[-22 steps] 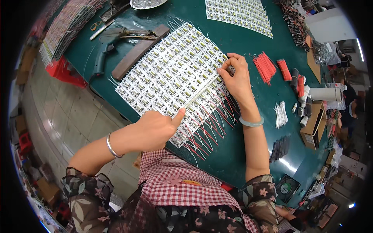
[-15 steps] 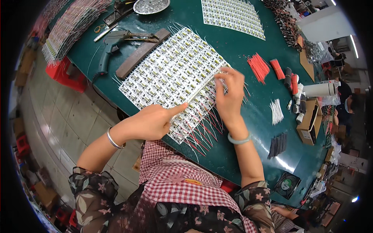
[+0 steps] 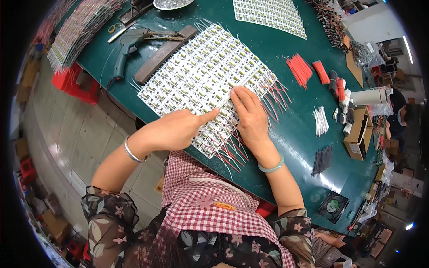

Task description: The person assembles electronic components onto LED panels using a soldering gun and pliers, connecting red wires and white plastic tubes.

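Observation:
A white sheet of circuit boards (image 3: 187, 73) with rows of yellow-green parts lies slanted on the green table in front of me. Red and white wires (image 3: 232, 152) fan out along its near and right edges. My left hand (image 3: 176, 129) rests on the near left of the sheet, index finger stretched out onto a seam between rows, the other fingers curled under and partly hidden. Further along that seam, my right hand (image 3: 251, 117) lays its extended fingertips on the boards. I see nothing held in either hand.
A brown bar (image 3: 163, 56) lies against the sheet's far left edge, beside a grey-green glue gun (image 3: 127, 51). Red wires (image 3: 299, 70), white wires (image 3: 320, 120) and black wires (image 3: 321, 160) are bunched on the right, near a cardboard box (image 3: 359, 136) and a fan (image 3: 333, 206).
My right hand has moved left and nearer along the sheet, from a pinch at its right edge to fingertips on the seam. The right strip now lies flatter. My left hand barely moved.

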Motion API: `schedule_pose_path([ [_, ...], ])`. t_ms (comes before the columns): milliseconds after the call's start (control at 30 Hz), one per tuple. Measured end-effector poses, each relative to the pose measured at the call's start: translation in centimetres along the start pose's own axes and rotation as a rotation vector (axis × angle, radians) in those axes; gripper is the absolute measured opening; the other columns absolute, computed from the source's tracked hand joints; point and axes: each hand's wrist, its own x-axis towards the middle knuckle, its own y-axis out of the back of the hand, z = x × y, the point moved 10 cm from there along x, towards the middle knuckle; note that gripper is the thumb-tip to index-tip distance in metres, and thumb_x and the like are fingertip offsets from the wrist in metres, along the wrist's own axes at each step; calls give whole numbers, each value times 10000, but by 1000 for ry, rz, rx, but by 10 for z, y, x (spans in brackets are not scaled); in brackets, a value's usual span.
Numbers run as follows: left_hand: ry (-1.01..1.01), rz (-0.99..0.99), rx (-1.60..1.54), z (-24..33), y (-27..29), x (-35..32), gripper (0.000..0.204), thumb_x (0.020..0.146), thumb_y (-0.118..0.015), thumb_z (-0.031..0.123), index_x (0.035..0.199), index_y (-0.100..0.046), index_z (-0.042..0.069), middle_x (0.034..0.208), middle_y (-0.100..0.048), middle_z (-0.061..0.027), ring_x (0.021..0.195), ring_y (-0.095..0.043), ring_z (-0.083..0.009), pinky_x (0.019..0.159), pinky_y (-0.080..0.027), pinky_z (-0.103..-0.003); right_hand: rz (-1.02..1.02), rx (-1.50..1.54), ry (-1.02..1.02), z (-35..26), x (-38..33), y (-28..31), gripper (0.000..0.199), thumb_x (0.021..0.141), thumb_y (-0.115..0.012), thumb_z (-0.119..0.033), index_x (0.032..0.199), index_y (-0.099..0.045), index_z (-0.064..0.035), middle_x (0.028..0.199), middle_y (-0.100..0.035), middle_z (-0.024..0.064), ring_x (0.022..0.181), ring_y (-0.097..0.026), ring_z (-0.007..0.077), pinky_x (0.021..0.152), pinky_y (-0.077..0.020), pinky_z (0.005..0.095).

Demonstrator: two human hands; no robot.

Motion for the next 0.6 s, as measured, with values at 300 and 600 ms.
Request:
schedule_pose_path([
  [300, -55, 12, 19, 5, -9, 4, 735, 774, -602, -58, 1482, -417, 14, 653, -561, -241, 571, -575, -383, 586, -466, -448, 17, -23, 6, -2, -6, 3, 504, 705, -599, 89, 1208, -624, 81, 1258, -616, 180, 1178, -590, 333, 953, -527, 392],
  [600, 56, 120, -214, -4, 4, -6, 781, 725, -562, -65, 1479, -473, 120, 563, -541, -156, 456, -515, -187, 535, -448, -309, 95, 116, -92, -13, -4, 25, 430, 736, -628, 132, 1143, -672, 1, 1183, -645, 150, 1076, -622, 347, 902, -522, 407],
])
